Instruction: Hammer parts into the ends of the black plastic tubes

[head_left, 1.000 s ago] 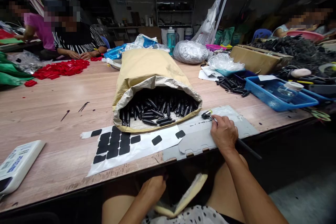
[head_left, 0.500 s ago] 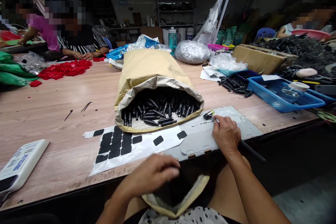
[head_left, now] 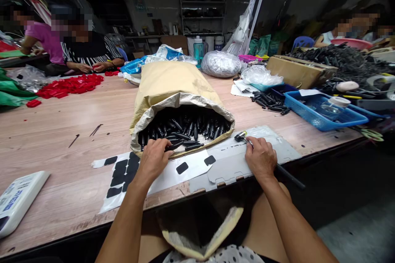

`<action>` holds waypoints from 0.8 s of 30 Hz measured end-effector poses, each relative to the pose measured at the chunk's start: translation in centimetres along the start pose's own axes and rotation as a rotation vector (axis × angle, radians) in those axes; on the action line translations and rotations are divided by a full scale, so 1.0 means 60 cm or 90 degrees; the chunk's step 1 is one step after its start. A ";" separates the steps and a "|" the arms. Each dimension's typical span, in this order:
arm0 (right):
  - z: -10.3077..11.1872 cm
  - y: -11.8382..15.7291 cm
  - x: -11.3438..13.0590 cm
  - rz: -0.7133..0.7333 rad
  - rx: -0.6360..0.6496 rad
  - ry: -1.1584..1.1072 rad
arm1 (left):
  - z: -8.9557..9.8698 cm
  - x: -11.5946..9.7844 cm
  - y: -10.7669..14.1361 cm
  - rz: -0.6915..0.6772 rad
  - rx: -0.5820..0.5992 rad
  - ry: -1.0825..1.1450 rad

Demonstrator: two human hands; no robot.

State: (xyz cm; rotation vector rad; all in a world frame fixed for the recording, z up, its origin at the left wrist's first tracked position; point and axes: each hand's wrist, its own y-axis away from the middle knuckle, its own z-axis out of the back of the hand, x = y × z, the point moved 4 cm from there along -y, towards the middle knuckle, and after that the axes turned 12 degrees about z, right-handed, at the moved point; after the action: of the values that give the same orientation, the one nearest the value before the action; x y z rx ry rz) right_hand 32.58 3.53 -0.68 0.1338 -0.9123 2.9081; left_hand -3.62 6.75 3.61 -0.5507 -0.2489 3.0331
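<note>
At the near lip of a paper sack, my left hand has its fingertips closed on one slim black pen-shaped part. Many more such black parts lie loose inside the sack's open mouth. My right hand grips a small hammer by its metal shaft. The hammer's head rests over a grey board, and its black handle sticks out behind the hand. Beneath my left forearm runs a white sheet with black rounded-square stickers, some hidden by the arm.
A second open sack lies between my legs below the table edge. A white device stands at left. Blue baskets, a cardboard box and black parts fill the right. Co-workers sit across, one by red pieces.
My left hand has moved up from above the lap sack to the big sack's mouth and closed on a black part. My right hand keeps holding the hammer; the view has shifted slightly.
</note>
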 end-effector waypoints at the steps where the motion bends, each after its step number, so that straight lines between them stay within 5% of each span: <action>1: 0.000 0.000 0.000 0.000 -0.001 0.002 | 0.003 -0.014 0.012 -0.021 0.002 0.044; 7: 0.000 0.003 -0.001 -0.005 0.002 -0.007 | -0.043 -0.092 0.064 -0.092 0.103 0.233; 11: -0.003 0.001 -0.005 -0.011 0.013 -0.026 | -0.072 -0.094 0.065 -0.062 0.107 0.279; 16: 0.011 -0.007 -0.006 -0.013 0.014 -0.087 | -0.074 -0.086 0.061 -0.038 0.112 0.316; 20: 0.061 -0.002 0.037 0.006 -0.062 -0.251 | -0.072 -0.084 0.061 -0.015 0.116 0.331; 24: 0.094 0.023 0.124 0.088 0.002 -0.496 | -0.076 -0.083 0.059 0.000 0.122 0.331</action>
State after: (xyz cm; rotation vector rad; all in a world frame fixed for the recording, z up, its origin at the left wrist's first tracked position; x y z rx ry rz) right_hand 25.35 -0.34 3.99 1.3164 -1.0153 2.9813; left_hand 2.55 3.53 0.54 -1.2714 0.0648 2.7375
